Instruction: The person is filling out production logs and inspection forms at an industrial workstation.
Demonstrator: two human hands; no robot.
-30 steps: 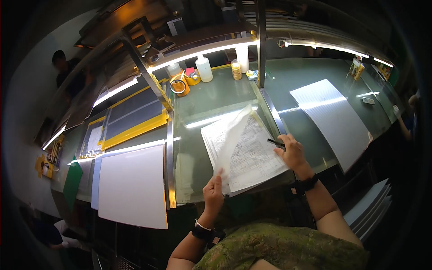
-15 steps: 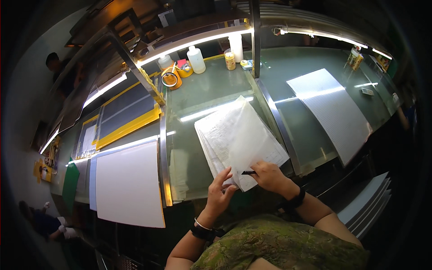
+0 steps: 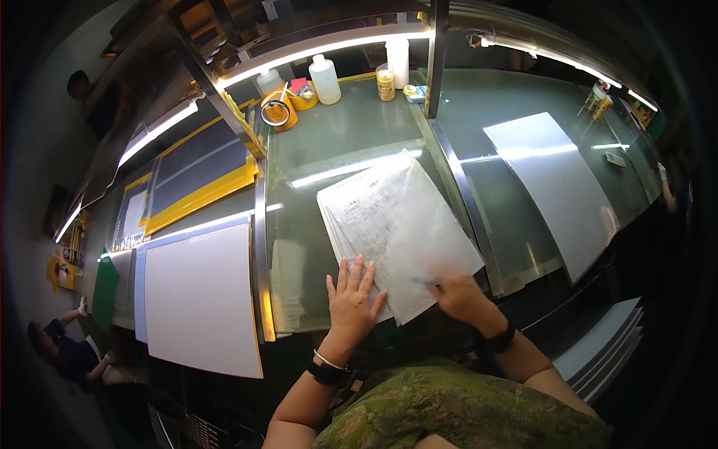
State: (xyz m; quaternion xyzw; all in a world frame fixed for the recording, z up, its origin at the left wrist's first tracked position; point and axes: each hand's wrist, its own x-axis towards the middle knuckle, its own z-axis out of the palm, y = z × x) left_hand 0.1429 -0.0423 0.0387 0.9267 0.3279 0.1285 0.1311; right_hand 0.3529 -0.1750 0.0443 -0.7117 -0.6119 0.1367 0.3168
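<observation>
Paper stack (image 3: 357,217): printed sheets, slightly fanned, lying askew on the greenish tabletop (image 3: 298,232), right in front of me, between two metal strips (image 3: 260,239).
Translucent sheet (image 3: 419,236): over the right part of that stack, one corner pointing at my body.
Left hand (image 3: 350,303): palm down, fingers spread wide across the stack's lower left edge, pinching nothing.
Right hand (image 3: 464,299): fingers curled in low over the translucent sheet, and it's a blur (a dark streak (image 3: 423,282) shows by the fingertips); whether they grip anything, I cannot tell.
White board (image 3: 200,295): over to my left, beyond the left metal strip.
Ribbed sheet (image 3: 553,179): off to my right, pale, lying on the tabletop.
Bottle (image 3: 324,81): whitish, upright at the far side, just beside a yellow tape roll (image 3: 305,96), an orange container (image 3: 286,114) next along.
</observation>
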